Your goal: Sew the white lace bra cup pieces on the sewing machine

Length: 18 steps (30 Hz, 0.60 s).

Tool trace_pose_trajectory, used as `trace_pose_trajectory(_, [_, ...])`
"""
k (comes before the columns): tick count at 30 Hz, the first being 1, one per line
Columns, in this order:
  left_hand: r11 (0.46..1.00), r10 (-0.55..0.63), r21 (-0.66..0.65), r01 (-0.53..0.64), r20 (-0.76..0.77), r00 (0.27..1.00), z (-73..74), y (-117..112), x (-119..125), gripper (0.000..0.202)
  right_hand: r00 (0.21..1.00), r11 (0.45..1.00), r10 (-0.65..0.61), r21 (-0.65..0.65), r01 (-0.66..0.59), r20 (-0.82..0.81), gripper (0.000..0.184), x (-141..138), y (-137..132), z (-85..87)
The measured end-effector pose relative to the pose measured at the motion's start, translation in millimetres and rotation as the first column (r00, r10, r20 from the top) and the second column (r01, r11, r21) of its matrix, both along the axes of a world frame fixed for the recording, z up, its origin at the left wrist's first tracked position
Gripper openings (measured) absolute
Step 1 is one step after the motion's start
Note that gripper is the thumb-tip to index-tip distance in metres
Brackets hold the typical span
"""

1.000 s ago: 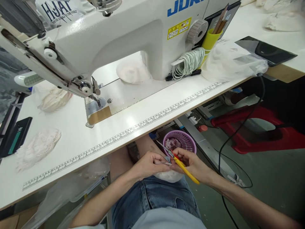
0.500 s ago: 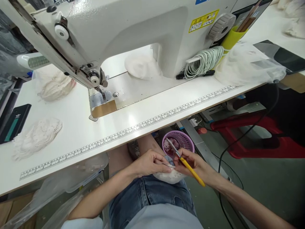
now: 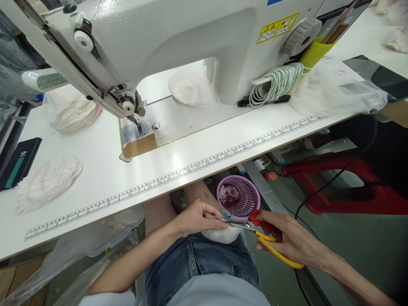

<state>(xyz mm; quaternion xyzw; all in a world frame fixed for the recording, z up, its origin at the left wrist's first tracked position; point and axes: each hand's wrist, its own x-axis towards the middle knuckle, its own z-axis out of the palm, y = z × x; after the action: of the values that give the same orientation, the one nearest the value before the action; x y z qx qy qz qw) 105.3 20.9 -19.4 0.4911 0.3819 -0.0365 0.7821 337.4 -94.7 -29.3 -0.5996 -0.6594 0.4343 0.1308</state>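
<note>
The left hand (image 3: 196, 220) pinches the white fabric (image 3: 223, 236), apparently steadying it for scissors (image 3: 249, 225) gripped by the right hand (image 3: 291, 238).

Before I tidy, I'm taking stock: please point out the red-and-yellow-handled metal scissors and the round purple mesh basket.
Metal scissors (image 3: 248, 225): head view, on the pivot.
Purple mesh basket (image 3: 247, 196): head view, on the inner wall.

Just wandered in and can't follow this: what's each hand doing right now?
Left hand: closed, pinching the white fabric.
Right hand: closed, holding the scissors, which point toward the left hand.
</note>
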Motion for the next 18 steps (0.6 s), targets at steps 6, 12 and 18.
trace_pose_trajectory(6, [1.000,0.000,0.031,-0.001,0.007,1.000,-1.4,-0.9,0.2,0.041,0.999,1.000,-0.002,0.026,0.001,0.036,0.033,1.8,-0.3,-2.2])
trace_pose_trajectory(12, [0.998,0.015,0.053,-0.015,0.005,1.000,-5.5,-2.1,0.3,0.043,1.000,0.999,-0.027,0.025,0.027,0.001,0.029,3.0,-3.3,-4.4])
trace_pose_trajectory(18, [0.999,0.045,0.027,-0.044,-0.032,0.998,-6.3,-3.4,2.3,0.044,0.999,0.996,-0.053,0.075,0.054,-0.005,0.029,4.4,-5.2,-7.7])
